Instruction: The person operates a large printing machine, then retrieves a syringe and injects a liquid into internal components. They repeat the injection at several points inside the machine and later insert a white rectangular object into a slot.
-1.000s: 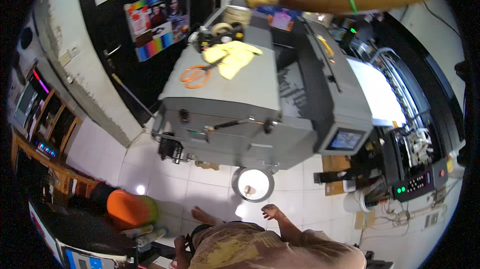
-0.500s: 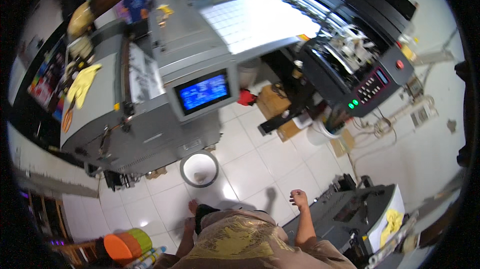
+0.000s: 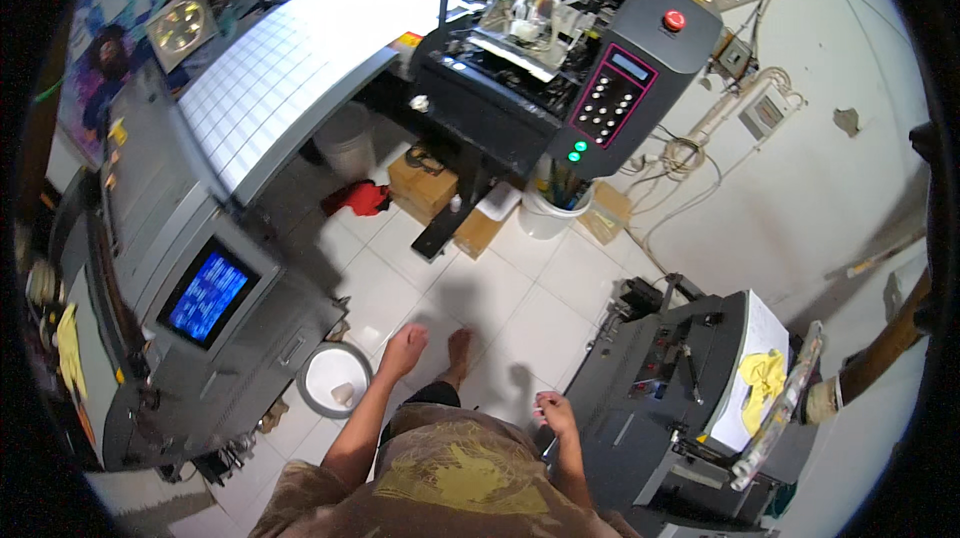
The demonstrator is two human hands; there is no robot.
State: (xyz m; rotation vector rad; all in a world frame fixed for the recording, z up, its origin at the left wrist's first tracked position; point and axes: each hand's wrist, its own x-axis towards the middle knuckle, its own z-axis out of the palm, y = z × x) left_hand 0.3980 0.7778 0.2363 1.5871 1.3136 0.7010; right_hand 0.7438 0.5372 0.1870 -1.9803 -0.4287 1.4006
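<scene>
My left hand [image 3: 405,348] hangs in front of my body over the tiled floor, loosely closed, with nothing seen in it. Below and to its left stands a round white bin with a grey rim [image 3: 311,404]; a small pale lump lies inside. On the right, my right hand [image 3: 553,411] is held low with its fingers curled in and no object showing. It is nearest to the dark grey machine [image 3: 625,428] at the lower right. Neither hand touches any machine. My bare foot [image 3: 459,350] shows between the hands.
A wide printer with a button panel [image 3: 612,98] and a lit white sheet [image 3: 290,68] spans the back. At the left, another grey machine carries a blue screen [image 3: 207,293]. Cardboard boxes [image 3: 422,185] and a white bucket [image 3: 545,220] stand under the printer. Yellow gloves [image 3: 762,386] lie at the right.
My view has swung right, so the machines have shifted left in the picture. My left hand has come into view. The right hand appears lower and closer to my body.
</scene>
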